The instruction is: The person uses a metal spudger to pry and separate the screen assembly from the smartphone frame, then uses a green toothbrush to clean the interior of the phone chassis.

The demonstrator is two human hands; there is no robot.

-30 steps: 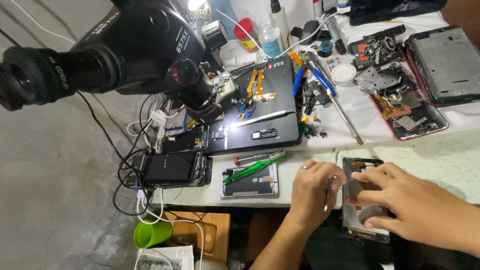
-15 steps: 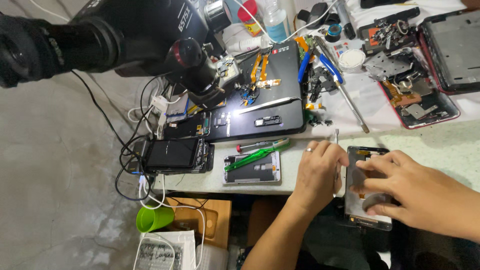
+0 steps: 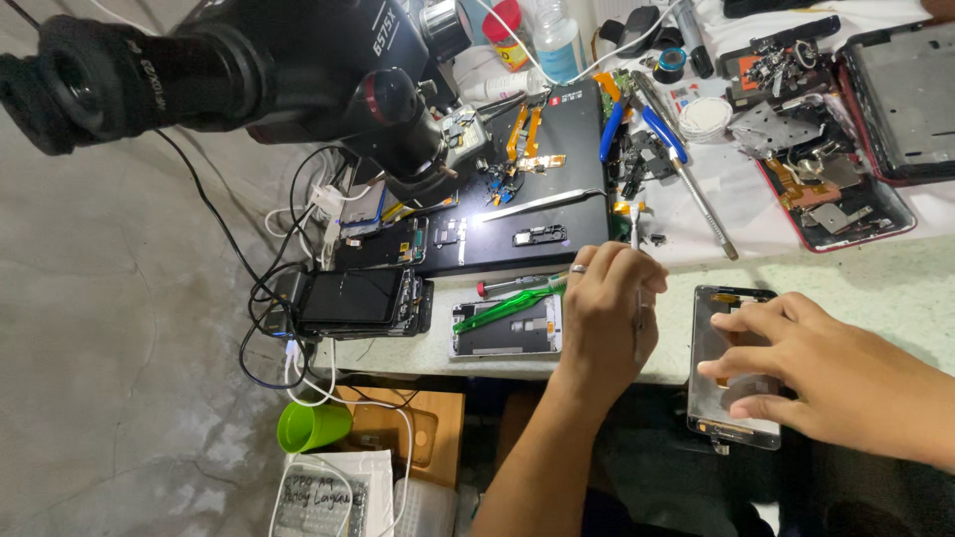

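A black microscope (image 3: 249,70) fills the frame from nine to twelve o'clock, its barrel hanging over the near end of a black mat (image 3: 537,189) and hiding part of the white worktop (image 3: 895,278) beneath. At two o'clock lies an opened red-framed phone (image 3: 836,189), its boards and flex cables exposed, with blue-handled pliers (image 3: 647,124) and a long metal rod (image 3: 701,204) just beside it. A dark phone (image 3: 358,298) sits at the worktop's nine o'clock edge amid tangled black and white cables; a green cup (image 3: 310,426) stands on the floor below, at seven o'clock.

At centre, the person's left hand (image 3: 609,318) is clenched round thin metal tweezers (image 3: 635,231), its grip upright, the tips rising above the knuckles. The hand blocks the right end of a green pry tool (image 3: 507,306) lying across a white phone frame (image 3: 505,328). At four o'clock, the right hand (image 3: 831,373) lies flat, grip released, fingers pressing on the phone screen panel (image 3: 731,363), which overhangs the worktop's near edge.
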